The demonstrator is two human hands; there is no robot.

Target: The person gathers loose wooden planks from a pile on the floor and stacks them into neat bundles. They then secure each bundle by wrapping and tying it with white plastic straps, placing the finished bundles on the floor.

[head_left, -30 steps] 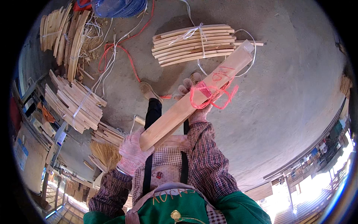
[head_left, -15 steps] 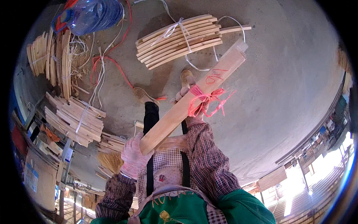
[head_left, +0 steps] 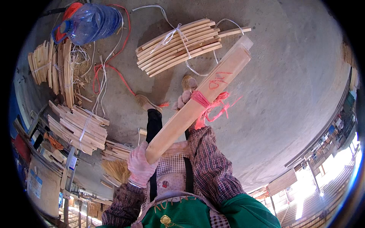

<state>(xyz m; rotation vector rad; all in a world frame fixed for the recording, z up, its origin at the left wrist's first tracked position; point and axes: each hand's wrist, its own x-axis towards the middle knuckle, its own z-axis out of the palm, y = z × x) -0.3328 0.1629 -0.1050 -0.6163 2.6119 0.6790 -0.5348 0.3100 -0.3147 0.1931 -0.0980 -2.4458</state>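
A bundle of long, thin wooden boards (head_left: 173,122) slants across in front of me, from the lower left up to the right. Pink-red twine (head_left: 216,106) is tied round its middle in a loose knot, and red marks are drawn on the top face. My left hand (head_left: 141,164), in a pale pink glove, is closed round the near end. Gloved fingers of my right hand (head_left: 184,99) curl over the bundle's left edge beside the twine; the rest of that hand is largely hidden beneath the wood and twine.
Past my feet lies a stack of strips (head_left: 178,47) tied with white cord. More bundled strips (head_left: 78,125) lie at left, near a straw broom (head_left: 117,170). A big blue plastic bottle (head_left: 93,23) stands at the upper left. Red cord (head_left: 121,76) trails over the floor.
The bundle has rolled slightly in my hands, so its broad top face shows more and the knot hangs over its right side. My left hand has shifted slightly right.
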